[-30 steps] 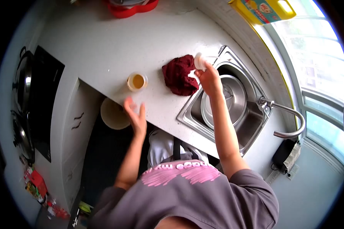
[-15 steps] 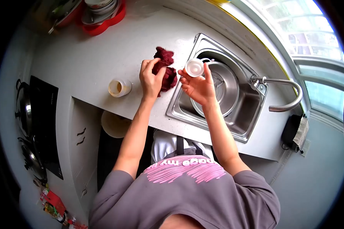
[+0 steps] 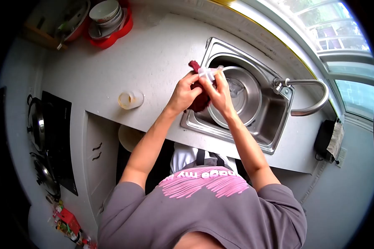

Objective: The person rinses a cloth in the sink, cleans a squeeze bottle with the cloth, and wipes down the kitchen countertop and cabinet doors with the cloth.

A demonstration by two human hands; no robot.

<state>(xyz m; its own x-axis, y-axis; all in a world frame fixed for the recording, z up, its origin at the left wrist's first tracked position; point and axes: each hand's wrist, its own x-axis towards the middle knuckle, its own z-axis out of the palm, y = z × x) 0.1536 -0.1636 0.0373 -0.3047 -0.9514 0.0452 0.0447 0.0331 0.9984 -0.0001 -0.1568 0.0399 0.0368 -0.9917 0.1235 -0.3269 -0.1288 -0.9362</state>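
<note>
My left hand (image 3: 184,94) is closed on a dark red cloth (image 3: 200,101), which hangs below the fingers and pokes up above them at the sink's left edge. Close against it, my right hand (image 3: 220,94) pinches a small translucent white lid (image 3: 206,74). The lid is tilted and touches the cloth; the fingers partly hide both. To the left, a clear jar (image 3: 131,100) lies on its side on the counter, its mouth rimmed with yellowish brown residue.
A steel sink (image 3: 259,141) holds a round metal basin (image 3: 251,99), with a curved faucet (image 3: 309,112) at its right. Stacked bowls (image 3: 105,11) stand in a red tray (image 3: 108,41) at the back left. Lidded pans (image 3: 37,124) sit by the black cooktop (image 3: 62,141).
My left hand has lifted the red cloth from the counter and moved right with it, up to the lid. My right hand has turned the lid on edge. The view has shifted slightly.
</note>
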